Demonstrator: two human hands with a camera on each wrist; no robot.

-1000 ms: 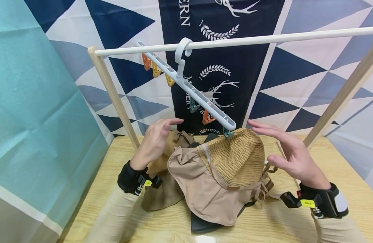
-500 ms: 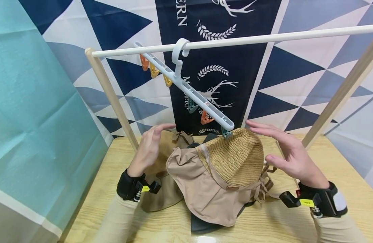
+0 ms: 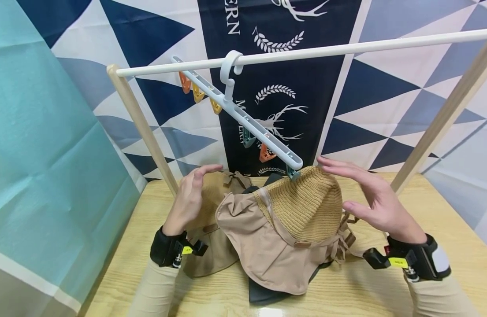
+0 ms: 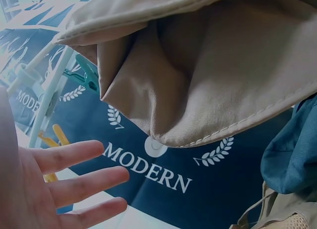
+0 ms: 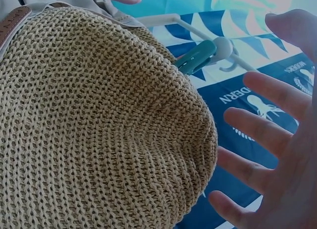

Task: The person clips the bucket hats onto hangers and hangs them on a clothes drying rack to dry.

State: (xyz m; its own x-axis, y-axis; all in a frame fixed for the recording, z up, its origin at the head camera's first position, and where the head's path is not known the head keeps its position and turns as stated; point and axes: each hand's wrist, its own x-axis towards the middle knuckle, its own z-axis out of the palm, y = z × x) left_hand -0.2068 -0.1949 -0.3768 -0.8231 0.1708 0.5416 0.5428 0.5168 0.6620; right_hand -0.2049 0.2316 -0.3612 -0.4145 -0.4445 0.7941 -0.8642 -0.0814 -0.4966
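A sun hat with a knitted straw crown [image 3: 302, 211] and a wide beige cloth brim [image 3: 263, 246] hangs from a teal clip [image 3: 293, 173] at the near end of a pale blue hanger [image 3: 247, 119]. My right hand [image 3: 374, 198] is held beside the crown with fingers spread; in the right wrist view its fingertips come very close to the knit, and contact is uncertain. My left hand [image 3: 189, 196] holds nothing and hovers left of the brim, over a second similar hat [image 3: 211, 257] on the table. Its straight fingers [image 4: 89, 185] show below the brim in the left wrist view.
The hanger hooks over a white rail [image 3: 346, 49] on wooden posts [image 3: 142, 127]. Orange, yellow and teal clips hang along it. A dark cloth [image 3: 263, 296] lies beneath the hanging hat on the wooden table [image 3: 326, 299]. Patterned fabric [image 3: 390, 97] covers the wall behind.
My left hand has drawn back left and slightly down, away from the hanging hat. The right hand keeps its pose beside the crown. The whole view has shifted a little.
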